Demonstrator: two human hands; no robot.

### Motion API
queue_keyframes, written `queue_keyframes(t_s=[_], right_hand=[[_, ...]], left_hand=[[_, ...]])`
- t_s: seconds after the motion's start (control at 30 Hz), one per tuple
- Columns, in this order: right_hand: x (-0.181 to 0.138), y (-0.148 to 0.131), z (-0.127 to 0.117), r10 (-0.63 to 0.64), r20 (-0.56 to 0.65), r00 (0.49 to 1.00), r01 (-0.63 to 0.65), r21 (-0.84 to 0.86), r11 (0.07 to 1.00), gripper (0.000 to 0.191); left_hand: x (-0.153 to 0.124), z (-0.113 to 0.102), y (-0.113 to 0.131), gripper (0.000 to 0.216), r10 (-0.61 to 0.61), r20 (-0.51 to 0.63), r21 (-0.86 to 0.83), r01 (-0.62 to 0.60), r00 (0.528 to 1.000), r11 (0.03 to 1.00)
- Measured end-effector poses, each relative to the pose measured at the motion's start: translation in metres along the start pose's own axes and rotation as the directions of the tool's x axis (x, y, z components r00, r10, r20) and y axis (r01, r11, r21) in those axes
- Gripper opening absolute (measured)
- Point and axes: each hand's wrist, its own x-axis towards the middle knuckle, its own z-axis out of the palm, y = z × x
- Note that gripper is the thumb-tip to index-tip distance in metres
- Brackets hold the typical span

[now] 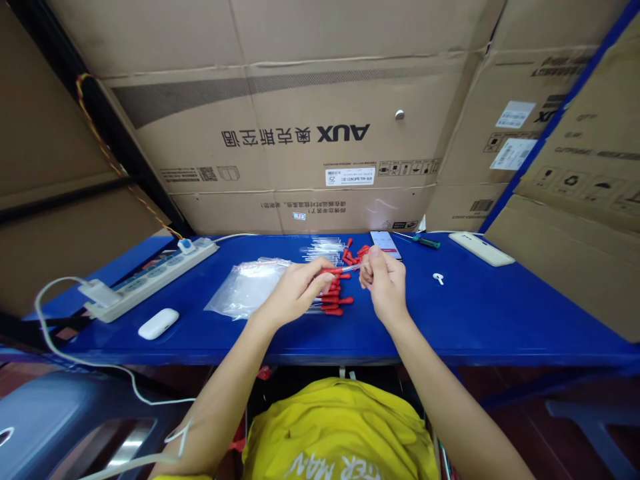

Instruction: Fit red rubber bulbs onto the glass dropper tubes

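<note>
Both hands meet over the middle of a blue table (500, 320). My left hand (295, 290) is closed around the clear glass end of a thin dropper (344, 269) with a red bulb. My right hand (383, 280) pinches the other end of the same dropper. Under the hands lies a row of finished droppers with red bulbs (334, 300). Behind them are loose clear glass tubes (323, 250) and loose red bulbs (356, 254). A pile of clear plastic bags (245, 287) lies left of my left hand.
A white power strip (150, 277) with cables and a white earbud case (158, 323) sit at the left. A phone (385, 244), a green screwdriver (426, 242), a white flat device (481, 248) and a small white piece (439, 278) lie right. Cardboard boxes (300, 133) wall the back.
</note>
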Motion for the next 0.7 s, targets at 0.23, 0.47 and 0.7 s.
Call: queue_keyframes(t_s=[0.23,0.47,0.7], right_hand=[[0.003,0.008,0.000,0.039,-0.123,0.992,-0.042,-0.023,0.999,0.066],[-0.002,0.009,0.004,0.014,-0.217,0.976,-0.027,-0.059,0.998,0.063],[-0.004,0.007,0.003,-0.001,-0.244,0.970,-0.032,-0.133,0.991,0.060]], left_hand=[[0.000,0.015,-0.001,0.035,0.004,0.114,0.121,-0.018,0.993,0.992],[0.001,0.030,0.001,0.032,0.019,0.060,0.146,-0.027,0.998,0.989],[0.001,0.035,0.003,0.031,0.026,0.025,0.180,-0.030,0.999,0.983]])
